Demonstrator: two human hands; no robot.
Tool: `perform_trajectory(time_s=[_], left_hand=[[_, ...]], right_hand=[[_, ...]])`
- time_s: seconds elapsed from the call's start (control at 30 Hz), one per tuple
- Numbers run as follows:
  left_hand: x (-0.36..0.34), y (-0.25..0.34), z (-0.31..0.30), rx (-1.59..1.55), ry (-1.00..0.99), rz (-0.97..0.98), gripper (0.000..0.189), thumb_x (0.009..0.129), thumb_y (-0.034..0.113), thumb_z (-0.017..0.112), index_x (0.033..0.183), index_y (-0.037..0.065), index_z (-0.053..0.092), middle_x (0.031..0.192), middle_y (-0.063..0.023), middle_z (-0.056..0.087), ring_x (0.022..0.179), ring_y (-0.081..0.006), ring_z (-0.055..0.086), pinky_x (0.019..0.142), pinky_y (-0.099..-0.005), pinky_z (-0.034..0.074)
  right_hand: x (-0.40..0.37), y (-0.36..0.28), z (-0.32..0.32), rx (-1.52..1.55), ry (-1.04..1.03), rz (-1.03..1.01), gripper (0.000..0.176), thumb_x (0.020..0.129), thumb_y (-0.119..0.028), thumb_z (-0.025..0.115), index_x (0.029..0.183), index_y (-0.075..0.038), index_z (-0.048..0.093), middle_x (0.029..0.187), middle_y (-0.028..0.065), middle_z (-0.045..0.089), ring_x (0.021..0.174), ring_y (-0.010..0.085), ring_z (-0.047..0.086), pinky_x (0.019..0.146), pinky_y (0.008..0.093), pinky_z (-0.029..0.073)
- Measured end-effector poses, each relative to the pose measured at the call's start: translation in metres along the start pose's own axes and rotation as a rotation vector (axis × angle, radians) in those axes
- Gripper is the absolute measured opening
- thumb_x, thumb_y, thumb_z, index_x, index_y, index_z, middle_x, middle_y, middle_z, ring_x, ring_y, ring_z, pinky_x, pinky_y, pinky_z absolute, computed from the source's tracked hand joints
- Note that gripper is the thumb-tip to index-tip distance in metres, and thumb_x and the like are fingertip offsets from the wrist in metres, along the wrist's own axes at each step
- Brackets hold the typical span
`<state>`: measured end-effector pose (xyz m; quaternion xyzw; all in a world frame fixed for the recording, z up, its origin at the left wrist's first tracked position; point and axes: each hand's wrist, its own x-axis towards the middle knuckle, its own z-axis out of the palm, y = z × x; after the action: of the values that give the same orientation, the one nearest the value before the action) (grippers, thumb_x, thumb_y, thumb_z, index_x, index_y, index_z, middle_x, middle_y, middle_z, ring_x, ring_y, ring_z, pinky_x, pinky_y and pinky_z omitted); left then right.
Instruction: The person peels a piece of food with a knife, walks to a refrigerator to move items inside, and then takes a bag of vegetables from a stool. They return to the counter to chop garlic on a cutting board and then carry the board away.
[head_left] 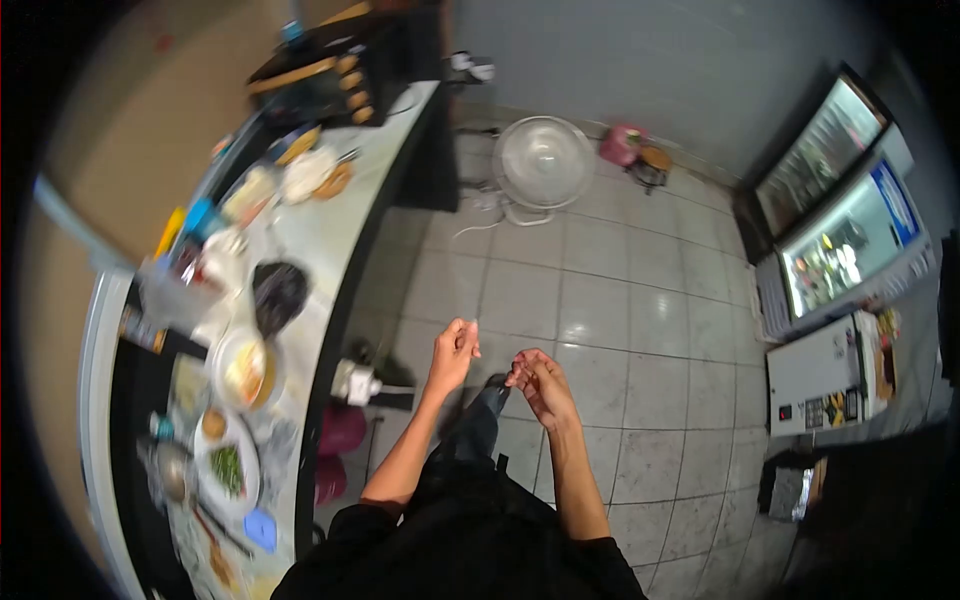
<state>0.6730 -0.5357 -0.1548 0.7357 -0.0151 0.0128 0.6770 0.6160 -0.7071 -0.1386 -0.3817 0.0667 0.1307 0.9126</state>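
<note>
Over the tiled floor, both hands are raised in front of my body and do not touch each other. My left hand has its fingers curled together; whether anything small is in them cannot be made out. To its right, my right hand is turned partly up with its fingers loosely bent and apart, and nothing shows in it. The nearest furniture is the long counter on the left, with a bowl of food, a black plastic bag and an oval plate with chopped greens.
A black oven stands at the counter's far end. A large metal basin, a pink container and a small stool are by the back wall. Glass-door fridges and a white box line the right side.
</note>
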Motion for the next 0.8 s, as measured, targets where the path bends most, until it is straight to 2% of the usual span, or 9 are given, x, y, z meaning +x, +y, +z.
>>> perform_trajectory(time_s=[0.07,0.1,0.27,0.33,0.37,0.47,0.53,0.63,0.8], left_hand=[[0.042,0.001,0.047,-0.075,-0.162,-0.027,0.027,0.090,0.021,0.059,0.072,0.003,0.050,0.059,0.0013,0.052,0.056,-0.0057,0.050,0.055,-0.0216,0.042],[0.062,0.011,0.066,0.031,-0.277,-0.039,0.021,0.086,0.017,0.065,0.077,0.001,0.055,0.063,0.0005,0.057,0.059,-0.0050,0.052,0.057,-0.0213,0.043],[0.153,0.060,0.189,0.003,-0.627,-0.051,0.017,0.085,0.015,0.065,0.087,-0.002,0.061,0.068,-0.0032,0.062,0.066,-0.0066,0.058,0.061,-0.0215,0.045],[0.178,0.074,0.240,-0.190,-0.705,0.030,0.014,0.086,0.012,0.063,0.086,-0.001,0.060,0.074,-0.0043,0.062,0.069,-0.0090,0.059,0.063,-0.0226,0.047],[0.188,0.083,0.265,-0.254,-0.739,0.005,0.014,0.091,0.012,0.055,0.083,0.000,0.056,0.077,-0.0047,0.059,0.070,-0.0117,0.058,0.064,-0.0248,0.047],[0.213,0.095,0.334,-0.366,-0.822,-0.040,0.021,0.095,0.015,0.047,0.081,0.001,0.050,0.072,-0.0030,0.054,0.065,-0.0097,0.053,0.061,-0.0238,0.045],[0.224,0.089,0.383,-0.329,-0.831,0.016,0.029,0.098,0.020,0.040,0.073,0.006,0.046,0.071,-0.0028,0.049,0.062,-0.0119,0.051,0.059,-0.0259,0.042],[0.247,0.066,0.458,-0.383,-0.883,-0.040,0.033,0.099,0.025,0.039,0.073,0.006,0.046,0.071,-0.0029,0.049,0.061,-0.0118,0.050,0.059,-0.0256,0.041],[0.286,0.058,0.566,-0.352,-0.907,-0.396,0.041,0.098,0.035,0.040,0.071,0.005,0.049,0.065,-0.0014,0.050,0.061,-0.0096,0.049,0.059,-0.0249,0.041]], right_hand=[[0.014,-0.036,-0.029,0.002,0.132,-0.055,0.015,0.094,-0.015,0.048,0.094,-0.002,0.055,0.081,0.0053,0.057,0.072,0.0168,0.058,0.071,0.0303,0.048],[0.021,-0.056,-0.046,0.015,0.135,-0.086,0.015,0.093,-0.016,0.050,0.096,-0.002,0.054,0.086,0.0059,0.058,0.077,0.0170,0.058,0.077,0.0305,0.048],[0.030,-0.162,-0.101,-0.101,0.403,-0.310,0.018,0.092,-0.016,0.053,0.100,0.000,0.055,0.098,0.0095,0.060,0.093,0.0187,0.058,0.089,0.0328,0.045],[0.022,-0.202,-0.114,-0.281,0.493,-0.490,0.021,0.092,-0.016,0.054,0.104,0.001,0.055,0.104,0.0123,0.060,0.096,0.0206,0.058,0.090,0.0337,0.044],[0.019,-0.215,-0.130,-0.282,0.524,-0.546,0.024,0.091,-0.016,0.054,0.108,0.002,0.054,0.106,0.0142,0.060,0.097,0.0224,0.059,0.090,0.0344,0.044],[0.014,-0.261,-0.160,-0.196,0.631,-0.613,0.023,0.092,-0.016,0.053,0.106,0.002,0.053,0.104,0.0154,0.061,0.093,0.0234,0.061,0.088,0.0331,0.046],[0.021,-0.283,-0.197,-0.134,0.665,-0.672,0.023,0.092,-0.018,0.053,0.104,0.002,0.054,0.098,0.0150,0.062,0.088,0.0242,0.063,0.084,0.0354,0.048],[0.048,-0.322,-0.266,-0.074,0.674,-0.601,0.021,0.093,-0.016,0.050,0.102,0.003,0.054,0.093,0.0152,0.062,0.083,0.0237,0.063,0.080,0.0355,0.049],[0.120,-0.415,-0.354,-0.115,0.670,-0.484,0.023,0.094,-0.020,0.048,0.099,0.000,0.056,0.088,0.0113,0.063,0.079,0.0200,0.063,0.079,0.0345,0.049]])
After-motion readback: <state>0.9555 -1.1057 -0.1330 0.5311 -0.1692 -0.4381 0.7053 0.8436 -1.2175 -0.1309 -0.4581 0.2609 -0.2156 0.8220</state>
